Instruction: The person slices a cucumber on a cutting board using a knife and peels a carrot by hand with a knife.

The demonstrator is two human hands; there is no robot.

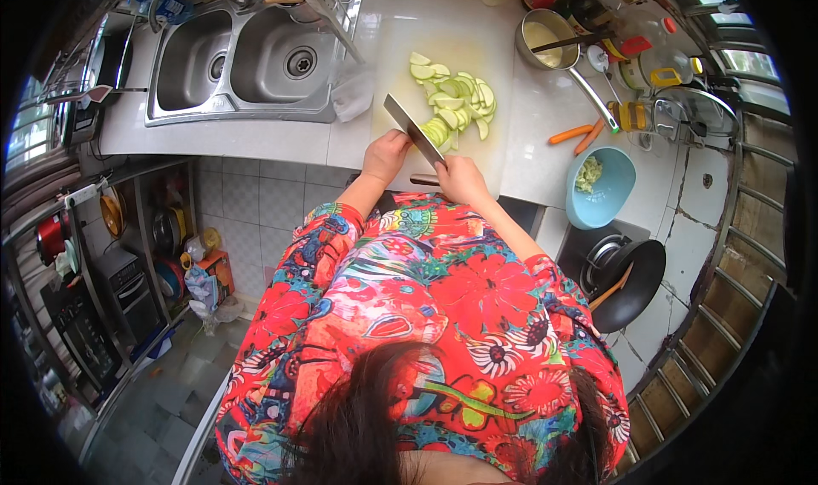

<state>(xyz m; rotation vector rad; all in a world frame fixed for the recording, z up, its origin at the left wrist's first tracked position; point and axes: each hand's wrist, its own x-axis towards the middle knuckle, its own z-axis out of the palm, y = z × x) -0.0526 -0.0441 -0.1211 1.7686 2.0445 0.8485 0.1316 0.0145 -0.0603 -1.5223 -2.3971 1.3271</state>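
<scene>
My right hand (463, 177) is closed around the handle of a kitchen cleaver (413, 129), whose wide blade slants up to the left. My left hand (386, 156) has its fingers bent against the left side of the blade; whether they hold a piece of vegetable is hidden. Right of the blade, thin pale-green slices (452, 103), of courgette or a similar gourd, lie overlapping in a heap on a whitish cutting board (492, 44). A brown handle (424, 179) lies at the board's near edge, beside my right hand.
A double steel sink (192, 102) is at the left, a crumpled plastic bag (353, 92) beside it. To the right are a saucepan (548, 41), carrots (571, 134), a blue bowl (601, 194) holding chopped greens, and a black wok (632, 287) by a gas burner. Bottles line the back right.
</scene>
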